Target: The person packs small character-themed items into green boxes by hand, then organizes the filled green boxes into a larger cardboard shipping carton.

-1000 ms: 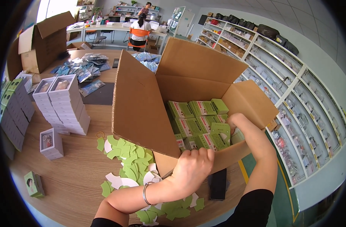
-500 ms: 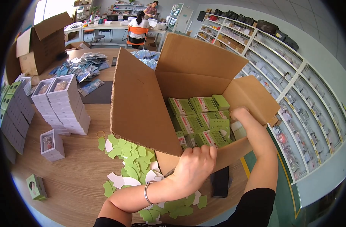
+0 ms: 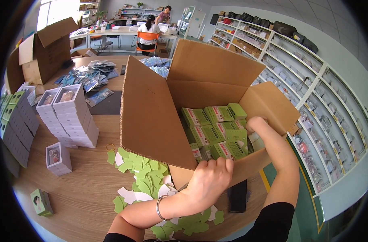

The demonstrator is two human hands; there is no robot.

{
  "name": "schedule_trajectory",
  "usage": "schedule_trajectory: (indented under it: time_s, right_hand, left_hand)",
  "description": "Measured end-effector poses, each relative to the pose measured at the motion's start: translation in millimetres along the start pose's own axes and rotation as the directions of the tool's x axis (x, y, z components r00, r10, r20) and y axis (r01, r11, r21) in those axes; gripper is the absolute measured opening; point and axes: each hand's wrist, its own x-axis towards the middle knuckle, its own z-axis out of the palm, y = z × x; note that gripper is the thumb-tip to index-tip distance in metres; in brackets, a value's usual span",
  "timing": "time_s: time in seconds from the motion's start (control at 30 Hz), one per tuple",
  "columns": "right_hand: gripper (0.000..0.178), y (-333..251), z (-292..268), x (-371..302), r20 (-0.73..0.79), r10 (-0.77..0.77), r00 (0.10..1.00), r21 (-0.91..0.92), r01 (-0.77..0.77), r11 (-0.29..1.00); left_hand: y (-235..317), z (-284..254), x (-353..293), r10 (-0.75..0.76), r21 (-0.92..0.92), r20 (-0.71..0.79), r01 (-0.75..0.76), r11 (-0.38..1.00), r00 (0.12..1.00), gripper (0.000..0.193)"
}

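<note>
A large open cardboard box (image 3: 151,109) stands on the table before me with its flaps up. Several small green boxes (image 3: 204,134) are packed inside it in rows. My left hand (image 3: 212,179) is closed over the box's near edge, by the corner of the left flap. Down inside the right wall, my right hand (image 3: 257,124) has its fingers curled beside the green boxes and a whitish box side (image 3: 256,142). Its fingertips are hidden, so whatever they hold cannot be made out. Green and white paper cut-outs (image 3: 145,175) lie heaped under my left forearm.
Stacked white boxes (image 3: 73,117) and a single white box (image 3: 58,158) stand left. Green boxes (image 3: 18,125) are piled at the far left; one green box (image 3: 41,201) sits nearer. A dark phone-like slab (image 3: 238,197) lies near the carton. Shelves (image 3: 313,101) line the right; two people work behind.
The whole view has shifted slightly. My left hand keeps its hold on the box edge, and my right hand stays inside the right wall with only a slight shift of its fingers.
</note>
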Motion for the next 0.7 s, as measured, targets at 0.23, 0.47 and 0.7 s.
schedule_trajectory:
  time_s: [0.23,0.47,0.7]
  right_hand:
    - [0.064,-17.0,11.8,-5.3,-0.139,-0.098,0.986,-0.213,0.067,0.975]
    - [0.074,-7.3,12.9,19.4,-0.28,0.383,0.88,-0.096,-0.422,0.901]
    - [0.091,41.0,1.1,-22.5,-0.28,0.414,0.866,0.442,-0.266,0.857]
  left_hand:
    - [-1.1,-2.3,-2.1,0.019,-0.013,-0.008,-0.019,1.0,1.0,0.03]
    - [0.3,9.5,-0.2,0.001,0.005,-0.023,-0.001,1.0,1.0,0.03]
    - [-3.9,10.7,3.4,0.029,0.084,-0.042,-0.025,0.996,0.999,0.023]
